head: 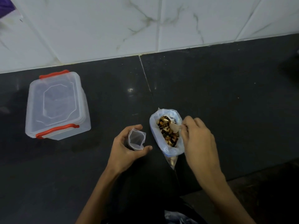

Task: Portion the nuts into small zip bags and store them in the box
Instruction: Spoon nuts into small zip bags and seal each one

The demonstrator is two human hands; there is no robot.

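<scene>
My left hand (pixel 127 147) curls round the small zip bag (pixel 136 139), mouth open upward. Just right of it, my right hand (pixel 198 139) pinches a spoon (pixel 175 127) dipping into the nuts (pixel 168 131) in the big bag (pixel 166 149). The box (pixel 56 105) sits well left, lid closed.

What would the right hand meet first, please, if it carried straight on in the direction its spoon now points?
Most likely the nuts: the right hand holds a spoon whose bowl already points left into the open big bag. Depth is unclear.
</scene>
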